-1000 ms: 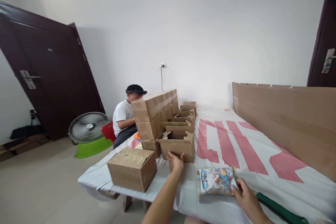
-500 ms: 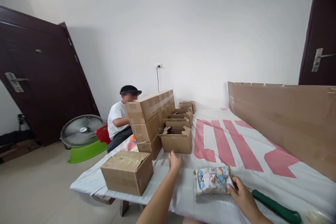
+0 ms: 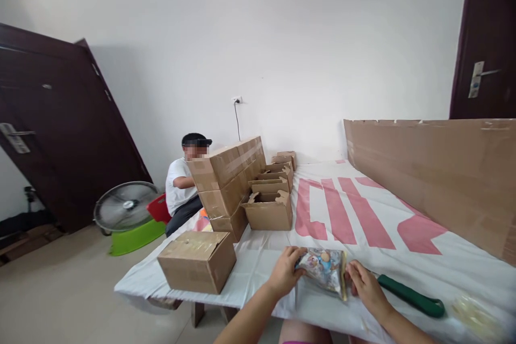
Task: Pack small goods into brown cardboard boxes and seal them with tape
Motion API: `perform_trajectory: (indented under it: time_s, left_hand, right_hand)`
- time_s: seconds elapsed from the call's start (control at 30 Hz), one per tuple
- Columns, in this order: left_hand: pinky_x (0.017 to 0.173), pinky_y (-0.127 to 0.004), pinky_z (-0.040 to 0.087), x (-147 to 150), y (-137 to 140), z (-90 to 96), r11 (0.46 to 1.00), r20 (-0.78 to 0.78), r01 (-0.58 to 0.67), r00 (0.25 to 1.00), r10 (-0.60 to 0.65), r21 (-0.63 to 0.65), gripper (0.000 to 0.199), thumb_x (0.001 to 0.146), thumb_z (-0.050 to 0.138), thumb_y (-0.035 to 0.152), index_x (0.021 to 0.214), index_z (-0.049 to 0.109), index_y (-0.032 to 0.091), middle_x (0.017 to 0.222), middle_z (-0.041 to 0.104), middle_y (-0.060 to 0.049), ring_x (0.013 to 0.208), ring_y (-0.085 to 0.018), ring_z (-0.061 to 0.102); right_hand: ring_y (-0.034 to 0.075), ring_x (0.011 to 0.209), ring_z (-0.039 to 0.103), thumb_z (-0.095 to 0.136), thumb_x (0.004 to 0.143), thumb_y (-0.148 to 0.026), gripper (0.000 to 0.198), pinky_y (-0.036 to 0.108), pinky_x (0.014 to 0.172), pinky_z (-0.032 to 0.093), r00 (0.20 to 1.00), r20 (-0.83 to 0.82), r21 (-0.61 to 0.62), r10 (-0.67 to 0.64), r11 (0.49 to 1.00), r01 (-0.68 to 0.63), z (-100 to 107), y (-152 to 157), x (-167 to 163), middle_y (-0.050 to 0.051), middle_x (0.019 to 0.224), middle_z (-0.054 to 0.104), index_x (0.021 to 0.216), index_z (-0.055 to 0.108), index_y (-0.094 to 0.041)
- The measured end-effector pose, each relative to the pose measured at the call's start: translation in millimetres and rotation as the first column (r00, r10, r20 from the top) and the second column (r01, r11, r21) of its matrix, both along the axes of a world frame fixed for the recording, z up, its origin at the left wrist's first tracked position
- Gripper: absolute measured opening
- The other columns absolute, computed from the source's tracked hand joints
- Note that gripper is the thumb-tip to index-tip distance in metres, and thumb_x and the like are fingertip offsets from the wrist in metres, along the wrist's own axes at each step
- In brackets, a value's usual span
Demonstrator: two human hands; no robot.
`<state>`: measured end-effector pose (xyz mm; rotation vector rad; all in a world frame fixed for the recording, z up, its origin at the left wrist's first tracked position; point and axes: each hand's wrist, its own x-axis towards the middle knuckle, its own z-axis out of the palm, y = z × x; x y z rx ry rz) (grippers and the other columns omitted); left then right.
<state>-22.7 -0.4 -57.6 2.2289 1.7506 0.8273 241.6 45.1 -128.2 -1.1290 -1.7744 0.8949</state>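
A shiny printed plastic packet (image 3: 322, 267), white and blue with cartoon figures and a gold right edge, lies at the front of the cloth-covered table. My left hand (image 3: 287, 273) grips its left end, thumb toward me and fingers over the top. At the opposite end, my right hand (image 3: 366, 285) is closed with its fingertips at the gold edge, seemingly pinching it; the exact contact is hard to see. Just right of that hand rests a green-handled tool (image 3: 411, 294). Left of my left arm sits a closed cardboard box (image 3: 195, 263).
Open cardboard boxes (image 3: 269, 215) stand in a row beside stacked taped cartons (image 3: 228, 183). Behind the stack sits another person (image 3: 177, 177) in a white shirt. A tall cardboard sheet (image 3: 427, 166) edges the right side. A fan (image 3: 128, 205) stands on the floor.
My left hand has come back from near the open box to the packet and taken its left end. My right hand has shifted to the packet's right edge. The view has turned slightly.
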Motion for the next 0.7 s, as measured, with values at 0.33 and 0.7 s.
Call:
perform_trajectory:
  time_s: [0.33, 0.7]
  left_hand:
    - [0.116, -0.059, 0.018, -71.4, -17.1, -4.3, 0.792, -0.025, -0.548, 0.818, 0.575, 0.270, 0.060, 0.081, 0.050, 0.007, 0.140, 0.041, 0.014, 0.154, 0.030, -0.018, 0.147, -0.035, 0.016]
    - [0.114, -0.054, 0.021, -132.7, -91.5, 35.0, 0.398, -0.207, -0.838, 0.343, 0.916, 0.372, 0.052, 0.089, 0.051, 0.037, 0.136, 0.049, 0.016, 0.157, 0.030, -0.016, 0.148, -0.035, 0.012]
  right_hand:
    - [0.015, 0.049, 0.056, 0.030, 0.091, -0.062, 0.044, 0.028, 0.056, 0.046, 0.999, 0.014, -0.023, 0.044, 0.999, -0.043, 2.4, -1.8, 1.8, -0.002, 0.066, 0.063, 0.074, 0.046, -0.025]
    - [0.017, 0.052, 0.056, 0.035, 0.088, -0.052, 0.032, 0.027, 0.053, 0.041, 0.990, 0.139, 0.061, 0.032, 0.997, -0.041, -0.4, 0.7, 2.6, -0.002, 0.062, 0.060, 0.073, 0.044, -0.026]
